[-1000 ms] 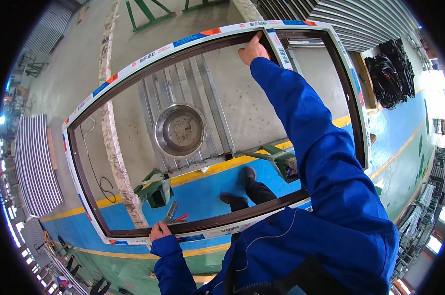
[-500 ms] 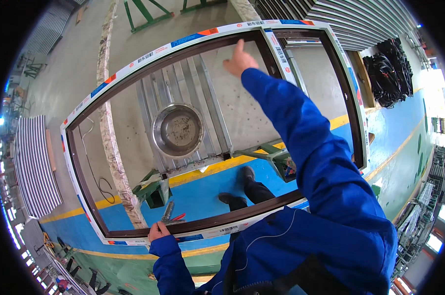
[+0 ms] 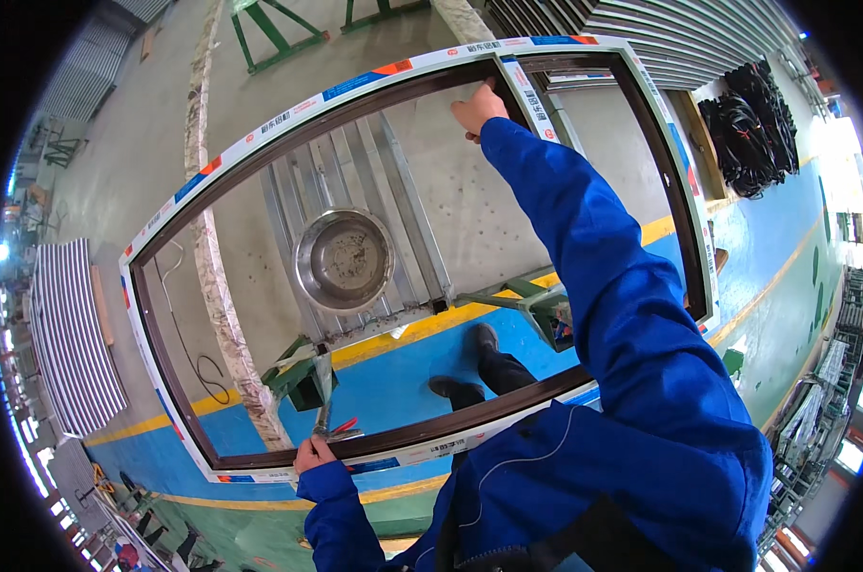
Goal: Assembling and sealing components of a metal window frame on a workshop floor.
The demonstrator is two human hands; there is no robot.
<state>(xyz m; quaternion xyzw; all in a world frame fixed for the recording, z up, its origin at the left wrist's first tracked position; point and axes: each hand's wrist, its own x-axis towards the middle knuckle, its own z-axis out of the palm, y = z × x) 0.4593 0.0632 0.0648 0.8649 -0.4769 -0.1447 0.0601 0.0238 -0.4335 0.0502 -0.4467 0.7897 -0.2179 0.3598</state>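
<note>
A large brown window frame (image 3: 374,103) lies across the view, with printed white film along its outer edges and an upright divider (image 3: 530,97) right of the middle. My right hand (image 3: 479,110) reaches to the inner corner where the far rail meets this divider. Its fingers are curled in, and whatever they may pinch is hidden. At the near rail's left part, my left hand (image 3: 313,454) is closed beside a silver tube-shaped hand tool with red on its handle (image 3: 324,393). The tool tilts up over the opening; the hand's grip on it is partly hidden.
Below the frame, a round metal basin (image 3: 345,259) rests on metal bars (image 3: 407,210). Green stands (image 3: 536,310) and a wrapped beam (image 3: 223,315) are underneath. Bundled black strips (image 3: 751,133) lie at right, stacked metal profiles (image 3: 679,43) behind, and another stack (image 3: 74,334) at left.
My right hand has gone from an outstretched finger to curled fingers, staying near the divider's corner. The silver tool beside my left hand now rises higher and shows more of its length.
</note>
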